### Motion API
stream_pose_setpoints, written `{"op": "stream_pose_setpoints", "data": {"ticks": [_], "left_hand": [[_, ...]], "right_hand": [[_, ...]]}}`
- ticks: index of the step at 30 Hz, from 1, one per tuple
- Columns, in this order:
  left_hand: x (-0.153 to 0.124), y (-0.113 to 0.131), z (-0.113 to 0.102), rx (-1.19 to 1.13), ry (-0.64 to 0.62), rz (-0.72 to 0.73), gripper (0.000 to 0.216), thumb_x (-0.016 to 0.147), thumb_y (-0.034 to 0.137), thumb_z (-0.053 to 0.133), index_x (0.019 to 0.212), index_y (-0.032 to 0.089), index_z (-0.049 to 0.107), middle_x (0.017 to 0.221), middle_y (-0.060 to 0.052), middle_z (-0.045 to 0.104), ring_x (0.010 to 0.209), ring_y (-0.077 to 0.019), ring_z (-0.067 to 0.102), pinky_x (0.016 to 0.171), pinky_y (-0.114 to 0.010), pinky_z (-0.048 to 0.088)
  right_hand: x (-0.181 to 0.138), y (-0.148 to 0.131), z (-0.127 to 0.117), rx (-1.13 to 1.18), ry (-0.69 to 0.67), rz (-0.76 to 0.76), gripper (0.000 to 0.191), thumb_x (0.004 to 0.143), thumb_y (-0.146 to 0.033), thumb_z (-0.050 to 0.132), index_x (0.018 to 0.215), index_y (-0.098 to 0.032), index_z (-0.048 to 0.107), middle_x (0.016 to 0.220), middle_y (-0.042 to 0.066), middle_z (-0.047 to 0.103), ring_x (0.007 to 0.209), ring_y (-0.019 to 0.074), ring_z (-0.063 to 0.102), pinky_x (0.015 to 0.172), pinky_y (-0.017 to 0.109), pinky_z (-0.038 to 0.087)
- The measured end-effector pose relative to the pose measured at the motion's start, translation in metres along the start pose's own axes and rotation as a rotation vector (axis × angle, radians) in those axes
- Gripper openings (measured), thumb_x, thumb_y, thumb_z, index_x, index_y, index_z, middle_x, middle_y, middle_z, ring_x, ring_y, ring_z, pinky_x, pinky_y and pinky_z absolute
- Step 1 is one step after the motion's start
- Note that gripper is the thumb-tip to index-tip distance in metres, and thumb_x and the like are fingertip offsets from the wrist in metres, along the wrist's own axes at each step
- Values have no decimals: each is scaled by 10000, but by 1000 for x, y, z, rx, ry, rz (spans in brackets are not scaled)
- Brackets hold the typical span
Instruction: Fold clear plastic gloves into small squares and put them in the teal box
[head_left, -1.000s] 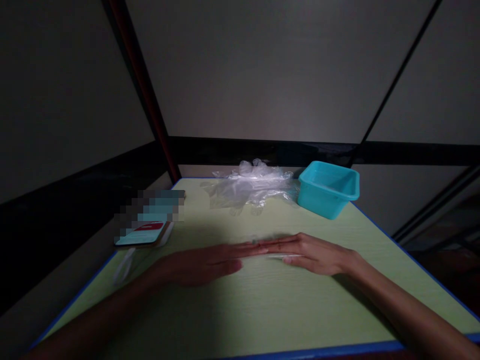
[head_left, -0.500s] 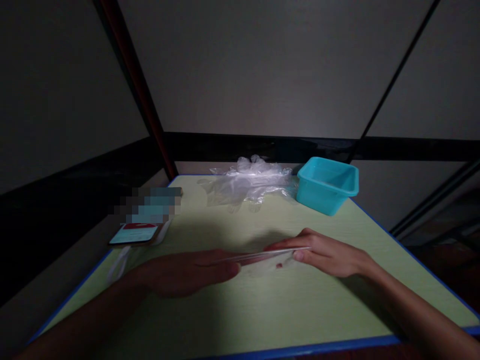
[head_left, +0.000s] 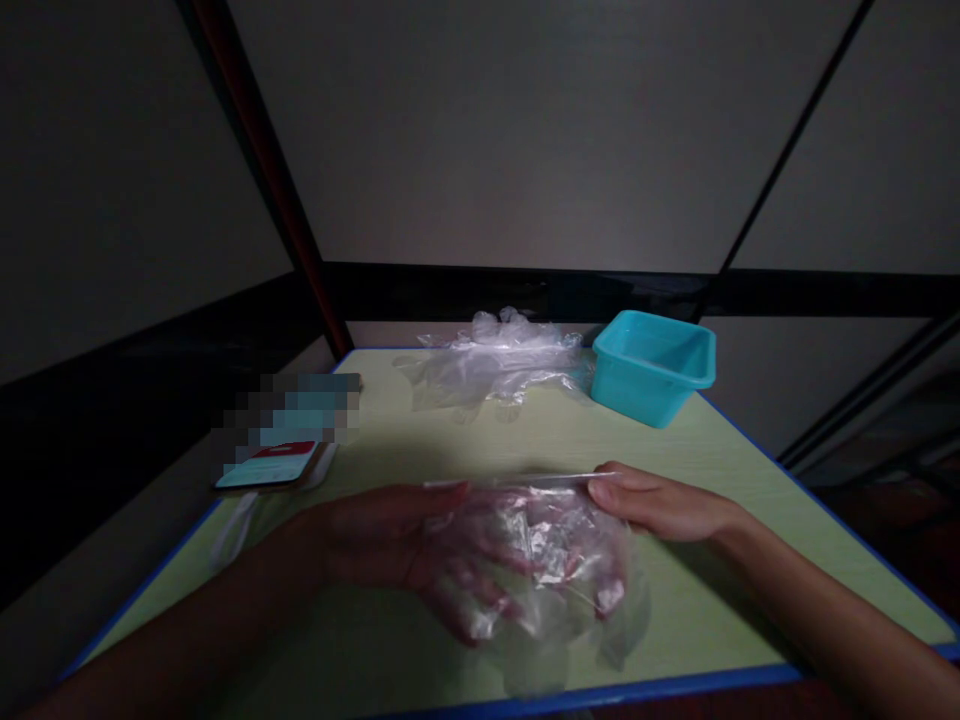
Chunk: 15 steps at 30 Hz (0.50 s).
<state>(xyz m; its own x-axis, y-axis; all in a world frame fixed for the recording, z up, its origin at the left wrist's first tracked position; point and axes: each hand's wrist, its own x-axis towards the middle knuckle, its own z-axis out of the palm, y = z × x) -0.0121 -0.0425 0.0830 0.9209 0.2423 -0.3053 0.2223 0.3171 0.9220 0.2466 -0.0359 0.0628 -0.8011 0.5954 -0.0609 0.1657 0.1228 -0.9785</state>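
A clear disposable plastic glove (head_left: 536, 600) is stretched between my hands above the table, its straight top edge pulled taut and its rounded finger ends hanging toward me. My left hand (head_left: 390, 540) holds the left end, thumb along the edge. Its fingers show behind or inside the film; I cannot tell which. My right hand (head_left: 660, 505) pinches the right corner, thumb on the near side, with fingers seen through the plastic. Farther back lies a crumpled pile of clear plastic gloves (head_left: 502, 365).
A turquoise plastic basket (head_left: 637, 390) stands at the back right. On the left lies a phone (head_left: 274, 465) with its screen lit, partly blurred, and a pale strap (head_left: 236, 525) beside it. The light green table (head_left: 375, 640) has a blue edge, with wall panels behind it.
The glove has turned from nearly edge-on to facing me, its finger ends swinging down and toward me. My hands have rotated with it and still hold its two ends.
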Motion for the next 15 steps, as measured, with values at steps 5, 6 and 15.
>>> {"op": "stream_pose_setpoints", "data": {"ticks": [5, 6, 15], "left_hand": [[7, -9, -8, -128, -43, -77, 482, 895, 410, -12, 1341, 354, 161, 1265, -28, 461, 1025, -267, 538, 803, -507, 364], [10, -12, -10, -153, -46, -90, 476, 890, 446, 44, 1344, 349, 153, 1265, -33, 461, 1030, -274, 532, 816, -508, 358], [27, -41, -35, -590, -49, -35, 522, 828, 484, 408, 1238, 162, 378, 1179, -110, 524, 1022, -283, 525, 855, -474, 341]], "right_hand": [[7, 18, -4, 384, 30, 182, 412, 735, -518, 549, 896, -147, 631, 798, 55, 649, 706, 139, 606, 701, 274, 495], [8, 21, -5, 429, 30, 215, 408, 739, -503, 555, 923, -146, 622, 831, 62, 650, 730, 142, 609, 729, 287, 491], [17, 41, -17, 396, -1, 321, 435, 806, -479, 486, 1035, -118, 562, 841, 79, 645, 760, 159, 610, 693, 311, 493]]}}
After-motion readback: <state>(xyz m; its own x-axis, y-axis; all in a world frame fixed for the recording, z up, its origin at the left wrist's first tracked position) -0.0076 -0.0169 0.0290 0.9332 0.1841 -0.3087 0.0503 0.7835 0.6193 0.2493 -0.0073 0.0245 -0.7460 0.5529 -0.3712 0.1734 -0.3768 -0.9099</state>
